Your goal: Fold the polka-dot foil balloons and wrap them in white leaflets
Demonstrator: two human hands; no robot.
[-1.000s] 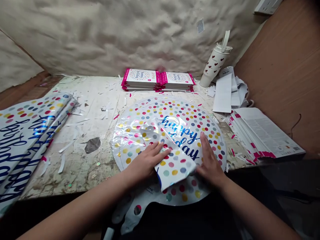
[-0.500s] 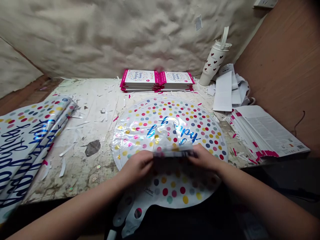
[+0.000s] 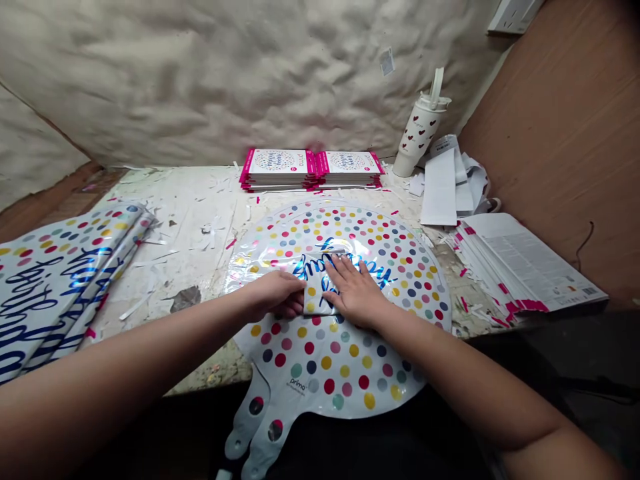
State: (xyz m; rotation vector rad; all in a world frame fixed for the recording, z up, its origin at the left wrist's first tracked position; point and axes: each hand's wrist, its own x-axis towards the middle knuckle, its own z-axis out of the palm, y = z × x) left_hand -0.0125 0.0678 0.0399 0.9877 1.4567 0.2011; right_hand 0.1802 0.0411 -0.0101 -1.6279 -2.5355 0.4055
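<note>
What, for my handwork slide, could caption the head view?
Left hand gripping, right hand spread over, a folded sheet on dotted foil.

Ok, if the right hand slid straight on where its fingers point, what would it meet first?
Past the balloon beneath it, the right hand would probably meet the left card stack first, though depth and exact heading are unclear from this one view.

The right hand point(image 3: 357, 290) is covering part of the folded foil piece point(image 3: 312, 303), and the left hand point(image 3: 280, 292) is hiding some of its left edge. Below the hands, the fine print point(image 3: 296, 390) is appearing too small to read. Left of the left hand, the picture's edge is cutting off the foil sheets point(image 3: 55, 287); beyond the right hand, the top edge is cropping the socket point(image 3: 515, 15).
</note>
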